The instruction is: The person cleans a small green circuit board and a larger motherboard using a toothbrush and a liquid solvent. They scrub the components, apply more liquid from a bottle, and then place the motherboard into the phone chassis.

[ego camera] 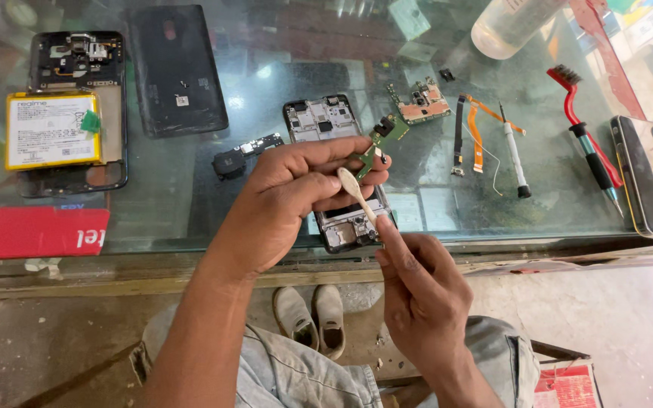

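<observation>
Left hand [296,189]: fingers pinched shut on a small green circuit board [384,139]
Right hand [417,283]: closed around a cotton swab [357,193], tip near the board

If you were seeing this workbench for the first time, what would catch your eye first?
At centre, the left hand pinches a small green circuit board while the right hand touches a pale brush to it. At far left, a yellow-edged battery sits in an opened phone.
</observation>
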